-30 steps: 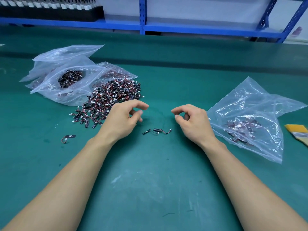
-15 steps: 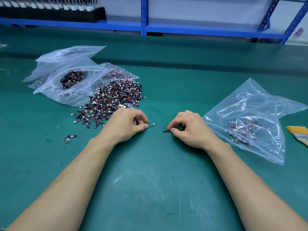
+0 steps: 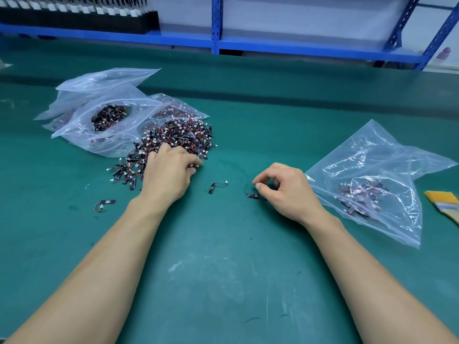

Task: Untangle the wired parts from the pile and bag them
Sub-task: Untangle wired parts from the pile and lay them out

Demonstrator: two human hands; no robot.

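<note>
Fingers (image 3: 191, 161) of the left hand (image 3: 169, 177) are curled down into the near edge of the pile (image 3: 181, 135), with a white connector at their tips; whether they pinch it cannot be told. On the right hand (image 3: 288, 192), thumb and forefinger are bent toward each other with a gap between them, and the thumb tip sits just over a black part (image 3: 251, 195); contact is not confirmed. The green table (image 3: 223, 269) fills the frame. The receiving bag (image 3: 387, 155) lies at right of frame, just beside the right hand, and holds a few parts. The stock bags (image 3: 82, 125) at upper left touch the pile. The pile itself, left of centre, is dense, its red and black leads interlocked. One separated part (image 3: 218, 186) lies between the hands, and a stray part (image 3: 106, 202) lies at lower left. Recommendation: the left hand should take a single body at the pile's edge, not a lead, and draw it low and slowly toward centre frame. If neighbours drag along, stop and shake them free; the thin leads are judged liable to tear at the connector. The right hand should gather loose parts by the body and lift the limp bag's lip before dropping them in.
</note>
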